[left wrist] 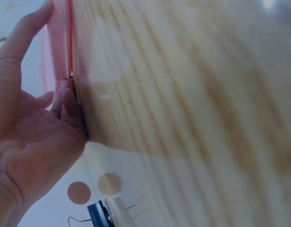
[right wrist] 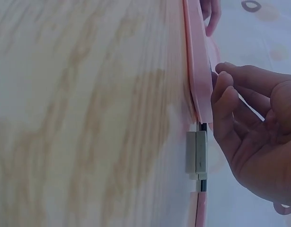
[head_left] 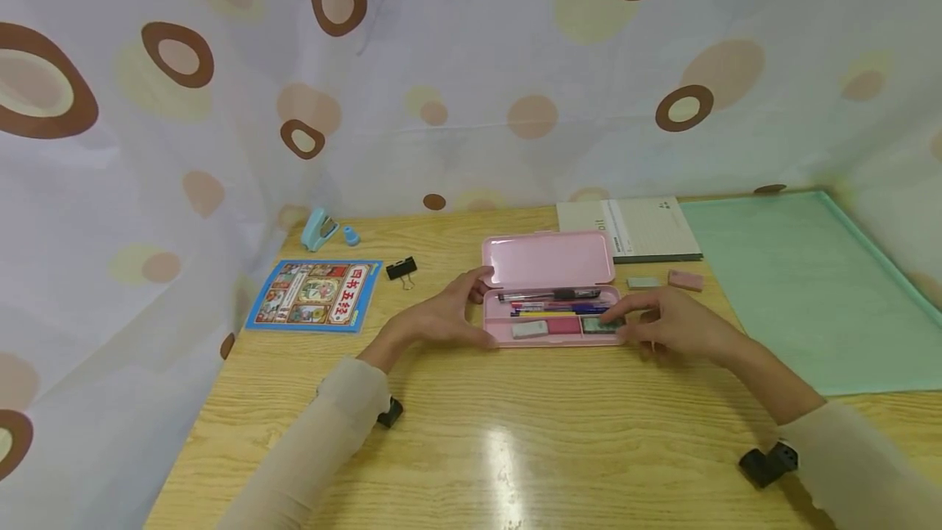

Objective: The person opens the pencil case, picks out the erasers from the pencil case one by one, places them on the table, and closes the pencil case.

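A pink pencil case (head_left: 548, 340) lies on the table with its lid (head_left: 548, 260) raised at the back. Inside are several pens (head_left: 562, 295), a white eraser (head_left: 530, 329), a pink eraser (head_left: 563, 325) and a dark green eraser (head_left: 594, 325) in the front right compartment. My left hand (head_left: 441, 317) holds the case's left end, thumb at the front corner and fingers toward the lid hinge. My right hand (head_left: 673, 324) is at the right end, index fingertip on the green eraser. In the right wrist view its other fingers (right wrist: 225, 101) bend beside the case wall.
Behind the right hand lie a pale eraser (head_left: 643, 283) and a pink eraser (head_left: 685, 280). A notebook (head_left: 648, 227) and a green mat (head_left: 802, 293) are at the right. Leftward are a booklet (head_left: 315, 296), a black binder clip (head_left: 401, 268), a blue stapler (head_left: 318, 230) and a small blue object (head_left: 351, 235).
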Available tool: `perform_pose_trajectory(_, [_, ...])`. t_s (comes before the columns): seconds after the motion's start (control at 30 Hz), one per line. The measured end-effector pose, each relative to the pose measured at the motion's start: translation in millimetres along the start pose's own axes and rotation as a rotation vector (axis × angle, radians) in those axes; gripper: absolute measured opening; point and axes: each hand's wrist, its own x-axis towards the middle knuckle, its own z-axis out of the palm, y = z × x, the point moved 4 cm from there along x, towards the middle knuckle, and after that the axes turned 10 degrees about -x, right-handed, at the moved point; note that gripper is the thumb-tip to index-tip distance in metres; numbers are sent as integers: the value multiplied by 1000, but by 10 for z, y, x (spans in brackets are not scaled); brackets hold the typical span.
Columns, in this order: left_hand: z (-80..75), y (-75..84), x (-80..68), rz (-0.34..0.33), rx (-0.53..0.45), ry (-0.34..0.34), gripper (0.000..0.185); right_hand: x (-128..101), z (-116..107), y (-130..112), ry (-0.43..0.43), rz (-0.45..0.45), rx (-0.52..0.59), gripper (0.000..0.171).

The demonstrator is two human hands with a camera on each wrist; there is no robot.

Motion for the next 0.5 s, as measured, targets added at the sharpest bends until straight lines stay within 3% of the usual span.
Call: perform_pose_trajectory(0.5, [-2,11,-6,-7,-6,-6,116,13,14,-15,19,-35,-3,25])
